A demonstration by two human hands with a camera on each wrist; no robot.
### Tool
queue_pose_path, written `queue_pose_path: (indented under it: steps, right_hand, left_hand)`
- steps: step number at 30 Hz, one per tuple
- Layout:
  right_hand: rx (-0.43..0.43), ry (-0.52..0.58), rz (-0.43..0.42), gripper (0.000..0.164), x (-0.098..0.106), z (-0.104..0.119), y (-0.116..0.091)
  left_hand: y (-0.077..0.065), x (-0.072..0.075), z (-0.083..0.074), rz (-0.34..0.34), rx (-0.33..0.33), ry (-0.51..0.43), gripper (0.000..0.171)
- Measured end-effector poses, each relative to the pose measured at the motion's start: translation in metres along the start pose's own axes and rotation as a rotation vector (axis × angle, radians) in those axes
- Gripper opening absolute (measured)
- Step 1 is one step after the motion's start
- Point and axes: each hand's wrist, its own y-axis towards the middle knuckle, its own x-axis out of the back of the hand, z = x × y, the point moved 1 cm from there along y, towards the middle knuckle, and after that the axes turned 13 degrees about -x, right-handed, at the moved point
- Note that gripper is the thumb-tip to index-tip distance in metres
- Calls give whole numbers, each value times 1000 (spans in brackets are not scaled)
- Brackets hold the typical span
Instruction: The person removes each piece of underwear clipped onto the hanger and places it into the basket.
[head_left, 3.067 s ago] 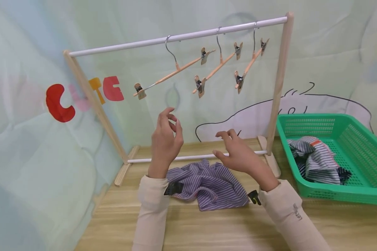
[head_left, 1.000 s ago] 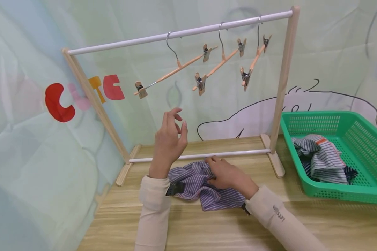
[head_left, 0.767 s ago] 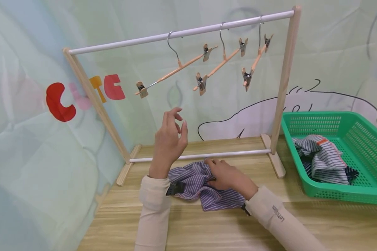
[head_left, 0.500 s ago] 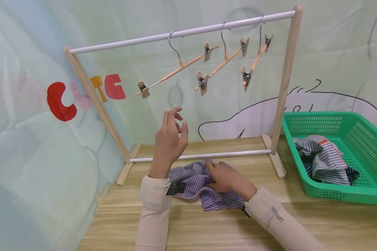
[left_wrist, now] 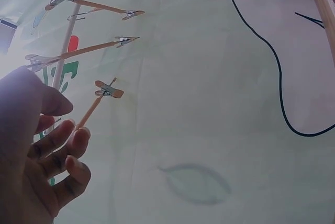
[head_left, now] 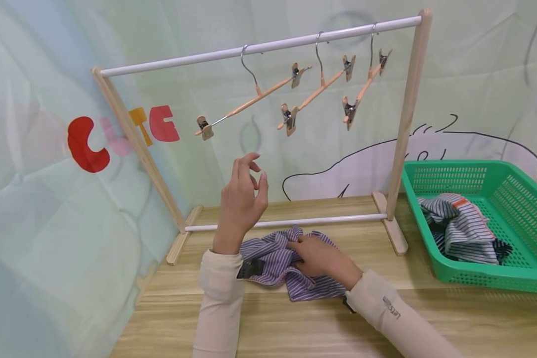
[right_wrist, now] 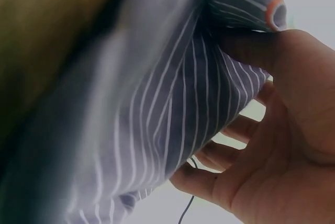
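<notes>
A crumpled purple garment with white stripes [head_left: 268, 243] lies on the table in front of the rack. My right hand [head_left: 319, 256] reaches down into its folds. In the right wrist view the thumb lies on one side of the striped fabric [right_wrist: 172, 114] and the fingers lie behind it, pinching it; an orange-edged fold shows near the thumb. My left hand [head_left: 242, 196] is raised above the garment's left part, fingers loosely bent, holding nothing. Behind and above it, clip hangers [head_left: 257, 97] hang from the rack's top bar; the left wrist view shows the left hand [left_wrist: 44, 150] apart from them.
The wooden rack [head_left: 409, 119] has a white top bar [head_left: 174, 62] and a low white crossbar [head_left: 340, 219]. At the right stands a green basket [head_left: 492, 273] with striped clothing [head_left: 467, 233] inside. A printed cloth backdrop hangs behind.
My right hand has come down from above the table onto the striped garment, then slid slightly toward me and curled its fingers into the fabric. The left hand has barely moved.
</notes>
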Motion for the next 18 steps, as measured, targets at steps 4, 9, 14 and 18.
queue_pose_path:
  steps: [4, 9, 14, 18]
  right_hand:
    - [40, -29, -32, 35, 1, 0, 0]
    - [64, -5, -66, 23, 0, -2, 1]
    - [59, 74, -107, 8, 4, -3, 3]
    - [36, 145, -165, 12, 12, -4, 6]
  left_hand:
    - [2, -1, -1, 2, 0, -2, 36]
    - [4, -2, -2, 2, -8, -10, 36]
    - [3, -1, -2, 9, 0, -19, 37]
    - [3, 0, -1, 11, 7, -20, 37]
